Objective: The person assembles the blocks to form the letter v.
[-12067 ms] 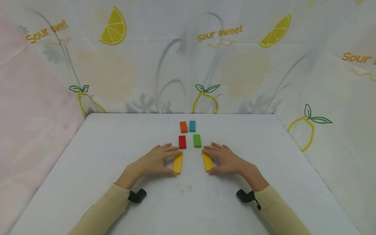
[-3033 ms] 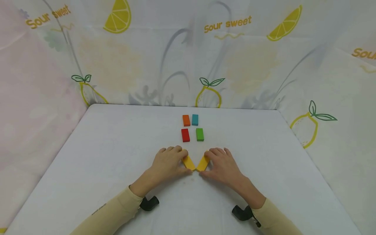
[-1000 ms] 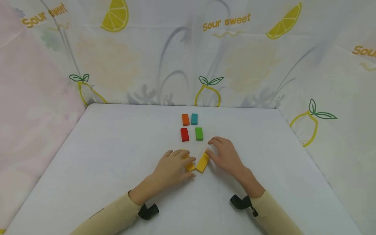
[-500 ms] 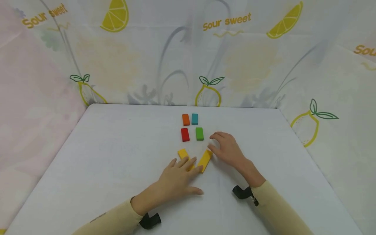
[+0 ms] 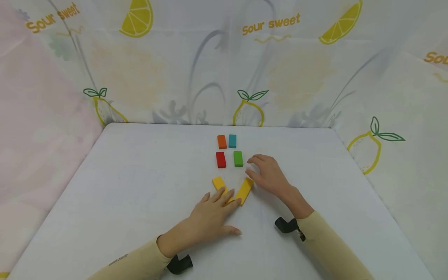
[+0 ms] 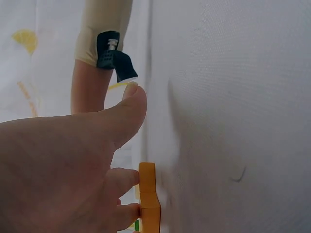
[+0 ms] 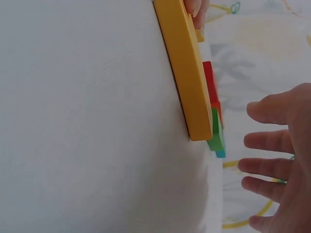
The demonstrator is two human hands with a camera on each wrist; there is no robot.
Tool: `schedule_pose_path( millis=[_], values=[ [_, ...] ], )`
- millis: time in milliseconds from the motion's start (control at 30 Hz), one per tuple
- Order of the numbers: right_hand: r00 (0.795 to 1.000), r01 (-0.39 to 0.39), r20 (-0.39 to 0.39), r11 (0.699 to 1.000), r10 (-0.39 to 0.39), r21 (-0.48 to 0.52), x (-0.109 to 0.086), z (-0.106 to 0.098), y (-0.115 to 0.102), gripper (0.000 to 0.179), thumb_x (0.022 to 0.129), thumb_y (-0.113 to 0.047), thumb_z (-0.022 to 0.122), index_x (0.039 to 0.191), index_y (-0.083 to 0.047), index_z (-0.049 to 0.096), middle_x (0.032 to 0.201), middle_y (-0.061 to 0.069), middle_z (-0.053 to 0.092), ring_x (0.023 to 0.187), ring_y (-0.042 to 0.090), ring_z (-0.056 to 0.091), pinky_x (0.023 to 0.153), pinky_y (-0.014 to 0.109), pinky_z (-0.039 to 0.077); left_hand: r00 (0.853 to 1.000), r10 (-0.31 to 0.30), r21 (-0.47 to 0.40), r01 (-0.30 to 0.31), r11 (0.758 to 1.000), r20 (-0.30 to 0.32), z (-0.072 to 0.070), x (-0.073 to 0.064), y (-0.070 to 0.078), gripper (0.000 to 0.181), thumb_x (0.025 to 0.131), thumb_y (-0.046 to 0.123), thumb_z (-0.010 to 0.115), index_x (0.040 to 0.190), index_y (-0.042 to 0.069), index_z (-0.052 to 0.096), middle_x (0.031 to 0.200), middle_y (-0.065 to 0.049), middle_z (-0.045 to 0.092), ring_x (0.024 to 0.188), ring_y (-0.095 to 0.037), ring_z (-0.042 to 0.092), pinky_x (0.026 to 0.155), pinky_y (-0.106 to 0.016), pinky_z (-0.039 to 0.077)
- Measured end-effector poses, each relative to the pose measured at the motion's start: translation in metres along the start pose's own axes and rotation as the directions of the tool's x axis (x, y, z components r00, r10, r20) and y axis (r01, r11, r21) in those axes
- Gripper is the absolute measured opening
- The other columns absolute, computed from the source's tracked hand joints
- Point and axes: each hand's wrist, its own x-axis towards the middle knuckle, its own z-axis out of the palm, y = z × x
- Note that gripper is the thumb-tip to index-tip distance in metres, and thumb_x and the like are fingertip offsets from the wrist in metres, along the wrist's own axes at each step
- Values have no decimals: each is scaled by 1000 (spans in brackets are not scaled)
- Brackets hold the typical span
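Two yellow blocks lie flat on the white table in a V, their near ends close together. My left hand [image 5: 210, 219] is spread, its fingertips resting on the near ends of the left yellow block [image 5: 218, 181] and the right yellow block [image 5: 246, 187]; its thumb points out to the right. In the left wrist view the fingertips touch the yellow pieces [image 6: 147, 177]. My right hand [image 5: 271, 175] holds nothing. It hovers with fingers loosely bent by the far end of the right yellow block, which the right wrist view shows long and close [image 7: 184, 73].
Beyond the yellow pieces lie a red block [image 5: 221, 160] and a green block [image 5: 238, 159], apart from each other. Farther back, an orange block [image 5: 222, 142] and a teal block [image 5: 232, 141] sit side by side. A lemon-printed cloth [image 5: 157, 77] hangs behind the table.
The yellow blocks, earlier apart, were gripped and brought into a V. Both hands then let go: the left spread over the near ends, the right drew back toward the far right.
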Motion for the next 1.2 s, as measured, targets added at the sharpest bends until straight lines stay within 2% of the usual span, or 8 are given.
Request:
schedule_pose_path(
  millis=[367, 600, 933, 1200],
  values=[
    [995, 90, 36, 996, -90, -11, 22, 0, 2, 33, 90, -22, 66, 119, -7, 67, 124, 11, 67, 119, 30, 61, 107, 50, 44, 1000, 10, -1, -10, 1000, 11, -5, -1, 0, 81, 87, 70, 56, 154, 31, 36, 165, 0, 27, 154, -31, 21, 113, -64, 32],
    [994, 58, 93, 998, -55, -33, 36, 2, 0, 34, 90, -23, 67, 122, -8, 67, 130, 11, 65, 124, 31, 58, 111, 51, 41, 1000, 6, -5, -6, 1000, 15, -5, -2, 1, 83, 85, 66, 64, 154, 32, 35, 165, 0, 26, 154, -30, 22, 105, -63, 41],
    [982, 16, 190, 998, -5, -56, 50, 6, 0, 39, 89, -23, 67, 125, -11, 64, 144, 11, 55, 135, 31, 49, 115, 53, 35, 1000, 16, -7, -16, 1000, -6, -4, -4, 1, 82, 84, 62, 68, 154, 32, 36, 165, -1, 28, 153, -31, 24, 104, -63, 43],
    [973, 19, 229, 999, -9, -44, 55, 12, -1, 35, 88, -18, 66, 123, -11, 63, 138, 8, 60, 129, 28, 53, 114, 49, 39, 1000, 16, -6, -17, 1000, -14, -6, -6, 1, 80, 85, 61, 67, 154, 32, 37, 165, 0, 28, 153, -30, 24, 104, -63, 43]
  ],
)
